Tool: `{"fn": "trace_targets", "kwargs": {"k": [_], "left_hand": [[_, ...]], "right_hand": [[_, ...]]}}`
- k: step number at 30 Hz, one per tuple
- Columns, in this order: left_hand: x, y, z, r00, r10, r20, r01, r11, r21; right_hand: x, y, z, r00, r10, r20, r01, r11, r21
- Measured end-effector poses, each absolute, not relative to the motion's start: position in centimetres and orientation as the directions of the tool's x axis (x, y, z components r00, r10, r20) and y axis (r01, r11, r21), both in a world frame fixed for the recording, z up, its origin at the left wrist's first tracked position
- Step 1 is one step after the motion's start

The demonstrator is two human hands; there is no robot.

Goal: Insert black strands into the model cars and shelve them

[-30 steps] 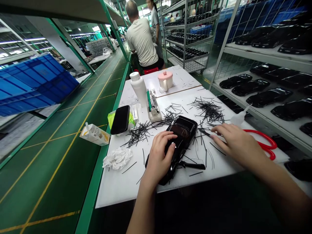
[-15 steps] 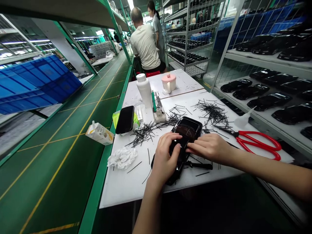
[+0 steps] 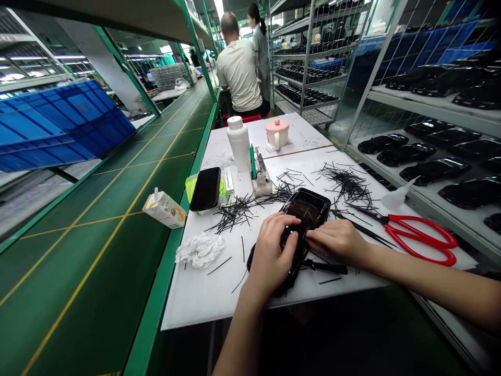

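A glossy black model car [image 3: 309, 204] lies at a slant on the white tabletop in front of me. My left hand [image 3: 273, 250] is closed over its near half, thumb and fingers gripping the body. At the car's right side, my right hand [image 3: 338, 241] has its fingers pressed together with the tips against the body; whatever they pinch is hidden. A black-handled tool [image 3: 326, 267] lies under the right wrist, close to the car. Loose thin black strips [image 3: 235, 213] are heaped beyond the left hand, and another pile of strips [image 3: 348, 183] lies farther right.
Red-handled scissors [image 3: 425, 235], tweezers [image 3: 368, 228] and a white nozzle bottle [image 3: 394, 196] lie at right. Crumpled tissue [image 3: 200, 250], a phone [image 3: 205, 189], a white bottle [image 3: 238, 143] and a pink-lidded cup [image 3: 277, 134] stand around. A green conveyor [image 3: 117, 224] runs left; car racks [image 3: 434, 107] stand right.
The whole view has shifted slightly. Both hands stay on the model car, and the right fingertips remain against its side with the hand a little lower and flatter.
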State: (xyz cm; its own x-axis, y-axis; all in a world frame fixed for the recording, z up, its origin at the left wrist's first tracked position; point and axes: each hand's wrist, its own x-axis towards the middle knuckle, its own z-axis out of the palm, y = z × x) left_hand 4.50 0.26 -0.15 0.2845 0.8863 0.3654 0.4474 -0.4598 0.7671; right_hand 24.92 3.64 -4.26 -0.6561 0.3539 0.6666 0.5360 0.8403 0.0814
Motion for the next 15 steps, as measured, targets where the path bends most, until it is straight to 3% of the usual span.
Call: {"fn": "trace_targets", "kwargs": {"k": [8, 15], "left_hand": [[4.4, 0.2, -0.2, 0.237, 0.888, 0.393, 0.384, -0.458, 0.802], [4.1, 0.1, -0.4, 0.054, 0.897, 0.439, 0.239, -0.438, 0.866]], "right_hand": [[25.6, 3.6, -4.4, -0.657, 0.293, 0.694, 0.504, 0.856, 0.116], [26.2, 3.7, -4.5, -0.679, 0.308, 0.667, 0.498, 0.86, 0.11]]}}
